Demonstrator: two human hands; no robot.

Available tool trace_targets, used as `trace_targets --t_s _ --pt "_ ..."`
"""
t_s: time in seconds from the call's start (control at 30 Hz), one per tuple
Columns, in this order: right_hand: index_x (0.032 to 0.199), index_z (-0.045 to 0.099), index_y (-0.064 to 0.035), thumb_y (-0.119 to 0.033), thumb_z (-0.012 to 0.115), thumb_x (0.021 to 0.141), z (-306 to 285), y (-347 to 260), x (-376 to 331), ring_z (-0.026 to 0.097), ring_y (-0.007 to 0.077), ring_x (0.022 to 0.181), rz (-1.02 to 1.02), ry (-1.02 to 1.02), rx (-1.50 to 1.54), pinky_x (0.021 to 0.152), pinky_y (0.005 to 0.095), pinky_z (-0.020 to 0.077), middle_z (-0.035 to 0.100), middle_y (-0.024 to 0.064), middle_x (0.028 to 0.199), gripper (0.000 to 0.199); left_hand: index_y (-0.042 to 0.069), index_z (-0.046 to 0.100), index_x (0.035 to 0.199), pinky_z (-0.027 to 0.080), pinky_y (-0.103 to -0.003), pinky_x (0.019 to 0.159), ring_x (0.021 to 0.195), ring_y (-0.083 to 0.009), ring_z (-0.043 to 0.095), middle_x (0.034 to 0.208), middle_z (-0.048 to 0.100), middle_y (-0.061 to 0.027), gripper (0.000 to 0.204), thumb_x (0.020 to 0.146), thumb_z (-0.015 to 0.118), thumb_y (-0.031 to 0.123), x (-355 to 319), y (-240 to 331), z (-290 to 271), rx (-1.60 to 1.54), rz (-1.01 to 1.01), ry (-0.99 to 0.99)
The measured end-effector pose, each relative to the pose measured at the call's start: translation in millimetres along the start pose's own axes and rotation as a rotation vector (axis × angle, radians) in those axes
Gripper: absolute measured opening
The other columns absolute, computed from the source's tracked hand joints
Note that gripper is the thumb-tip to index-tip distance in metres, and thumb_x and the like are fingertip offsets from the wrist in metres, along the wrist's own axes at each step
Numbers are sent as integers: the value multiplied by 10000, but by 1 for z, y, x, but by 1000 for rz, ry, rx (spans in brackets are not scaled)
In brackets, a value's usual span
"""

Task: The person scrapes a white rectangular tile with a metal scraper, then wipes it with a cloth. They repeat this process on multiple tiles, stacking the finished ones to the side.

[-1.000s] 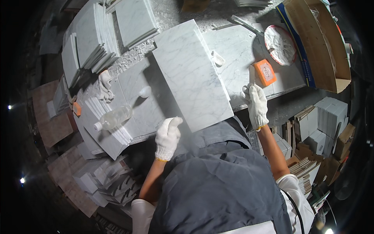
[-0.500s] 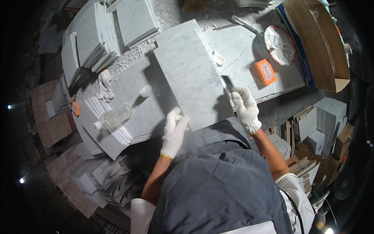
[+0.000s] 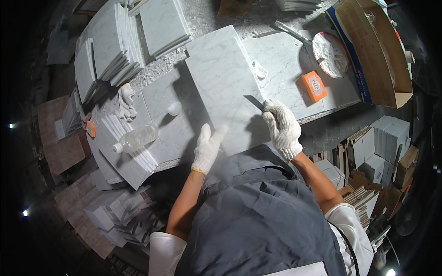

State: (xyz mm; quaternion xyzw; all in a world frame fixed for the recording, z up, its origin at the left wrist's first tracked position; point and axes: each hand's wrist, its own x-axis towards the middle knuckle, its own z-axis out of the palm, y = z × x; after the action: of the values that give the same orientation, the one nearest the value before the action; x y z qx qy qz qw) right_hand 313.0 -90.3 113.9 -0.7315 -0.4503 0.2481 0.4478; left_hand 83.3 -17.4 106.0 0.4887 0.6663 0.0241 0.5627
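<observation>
A large white marble tile [image 3: 225, 69] with grey veins lies slantwise in front of me, on top of other tiles. My left hand [image 3: 208, 149], in a white knitted glove with a yellow hem, rests at its near left edge, fingers stretched out and thumb apart. My right hand [image 3: 282, 126], also gloved, is closed around a dark flat blade [image 3: 253, 102], probably a scraper; its handle is hidden in the fist. The blade points up and left over the tile's right side, casting a shadow there. Whether it touches the surface I cannot tell.
On the left are a clear plastic bottle [image 3: 139, 137], a small white cap-like piece [image 3: 174, 108] and a crumpled glove [image 3: 126, 101]. Tile stacks [image 3: 108, 41] stand behind. On the right lie an orange box [image 3: 314, 86], a round tub of white paste [image 3: 330, 54] and an open carton [image 3: 375, 50].
My right hand has moved left, bringing the blade from beside the tile's right edge to over its face. My left hand's fingers have straightened slightly at the edge.
</observation>
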Motion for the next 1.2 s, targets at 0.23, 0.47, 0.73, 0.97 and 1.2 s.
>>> trace_targets --t_s 0.23,0.47,0.73,0.97,1.2 --pt "991 664 -26 -61 689 915 -7 -6 -13 656 340 1004 -159 -36 -49 931 369 504 678 168 1061 87 -152 425 1438 385 -355 1114 1301 -330 535 1427 544 -281 970 904 667 621 31 -21 -4 -64 176 -76" --pt "1085 660 9 -84 647 982 -8 -5 -21 646 193 1020 161 -15 331 941 319 491 698 103 1091 139 -66 615 980 483 -438 809 864 -311 632 901 654 -229 683 897 678 609 15 3 -6 334 272 68" --pt "1178 644 -7 -154 593 1045 -6 -4 -21 558 59 927 591 -33 673 857 237 470 686 22 1095 205 -37 610 1207 483 -319 886 983 -172 603 1080 663 -103 485 973 696 379 -14 19 2 -290 201 113" --pt "1141 646 3 -131 581 1039 -3 -11 -12 627 87 766 618 37 745 697 235 518 693 57 919 181 -120 375 1486 435 -277 1060 1227 -191 569 1350 603 -157 697 976 705 222 -18 52 -11 -310 105 22" --pt "1161 621 40 -120 517 1071 17 6 27 663 218 1098 230 276 552 1016 356 502 700 145 1168 211 -35 545 1345 476 -286 975 1065 -110 600 1201 658 -60 457 994 686 221 -55 100 -105 -631 309 -146"
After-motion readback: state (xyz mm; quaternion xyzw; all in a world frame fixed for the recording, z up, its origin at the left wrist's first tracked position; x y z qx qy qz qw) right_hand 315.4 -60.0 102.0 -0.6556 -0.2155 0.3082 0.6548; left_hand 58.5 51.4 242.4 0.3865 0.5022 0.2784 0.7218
